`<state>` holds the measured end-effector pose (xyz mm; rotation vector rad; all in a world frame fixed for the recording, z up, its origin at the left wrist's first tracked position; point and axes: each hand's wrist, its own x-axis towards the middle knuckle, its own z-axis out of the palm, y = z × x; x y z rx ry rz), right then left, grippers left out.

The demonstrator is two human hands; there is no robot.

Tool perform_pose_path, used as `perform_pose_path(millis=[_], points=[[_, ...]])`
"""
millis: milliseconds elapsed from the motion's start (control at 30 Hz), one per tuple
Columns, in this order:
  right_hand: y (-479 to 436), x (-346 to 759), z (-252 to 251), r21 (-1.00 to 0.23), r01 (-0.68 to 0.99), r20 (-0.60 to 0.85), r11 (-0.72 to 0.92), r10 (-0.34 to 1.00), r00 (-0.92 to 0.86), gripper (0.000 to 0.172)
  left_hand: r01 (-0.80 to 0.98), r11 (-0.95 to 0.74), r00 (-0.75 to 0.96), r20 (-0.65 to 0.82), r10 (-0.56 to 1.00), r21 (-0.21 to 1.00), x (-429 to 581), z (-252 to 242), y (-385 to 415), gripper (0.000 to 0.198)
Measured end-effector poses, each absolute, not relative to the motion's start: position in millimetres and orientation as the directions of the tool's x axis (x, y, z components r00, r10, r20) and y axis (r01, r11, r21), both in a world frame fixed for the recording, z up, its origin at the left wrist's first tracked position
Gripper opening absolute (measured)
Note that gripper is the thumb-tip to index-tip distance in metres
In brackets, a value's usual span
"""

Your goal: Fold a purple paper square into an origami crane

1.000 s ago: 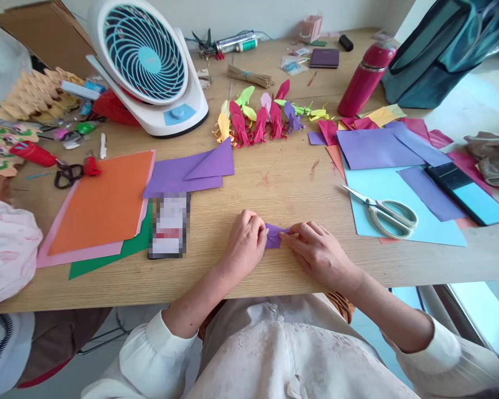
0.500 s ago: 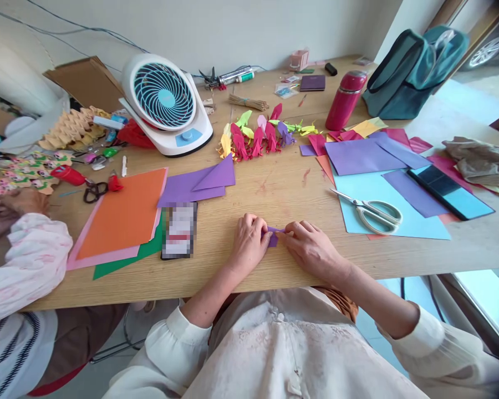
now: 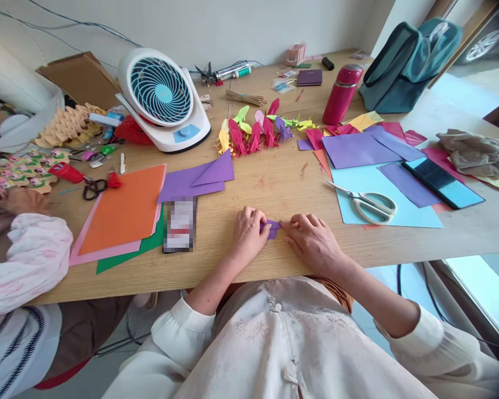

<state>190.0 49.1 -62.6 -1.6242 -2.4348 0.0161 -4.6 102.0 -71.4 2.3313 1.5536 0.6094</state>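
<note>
A small folded purple paper piece point(image 3: 272, 227) lies on the wooden table point(image 3: 249, 188) near its front edge. My left hand point(image 3: 247, 233) pinches its left end with curled fingers. My right hand point(image 3: 311, 241) presses its right end with fingertips drawn together. Most of the paper is hidden between the two hands. Behind them, a row of several folded paper figures point(image 3: 255, 130) in red, yellow, green and purple stands mid-table.
Scissors point(image 3: 368, 202) lie on a light blue sheet point(image 3: 382, 194) at right, among purple sheets point(image 3: 357, 149). Orange paper point(image 3: 125, 208), a phone point(image 3: 179, 224) and a purple folded sheet point(image 3: 197, 180) lie left. A fan point(image 3: 162, 100), red bottle point(image 3: 341, 94) and teal bag point(image 3: 403, 64) stand behind. Another person's sleeve point(image 3: 25, 260) is far left.
The camera tilted up and back, showing more of the wall. Both hands stayed on the purple piece, which now shows less between the fingers.
</note>
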Motion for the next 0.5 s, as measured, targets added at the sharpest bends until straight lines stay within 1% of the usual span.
perform_pose_path(millis=[167, 300, 500], points=[[49.2, 190.9, -62.3, -0.115, 0.910, 0.146, 0.399, 0.912, -0.382, 0.037, 0.832, -0.358, 0.335, 0.131, 0.933, 0.425, 0.4, -66.8, 107.0, 0.014], [48.9, 191.0, -64.4, -0.110, 0.906, 0.169, 0.408, 0.906, -0.387, 0.039, 0.851, -0.351, 0.321, 0.142, 0.936, 0.390, 3.1, -66.5, 105.5, 0.018], [43.8, 191.2, -66.0, -0.068, 0.890, 0.194, 0.451, 0.881, -0.432, 0.040, 0.853, -0.345, 0.306, 0.160, 0.938, 0.391, 3.4, -69.2, 101.3, 0.017]])
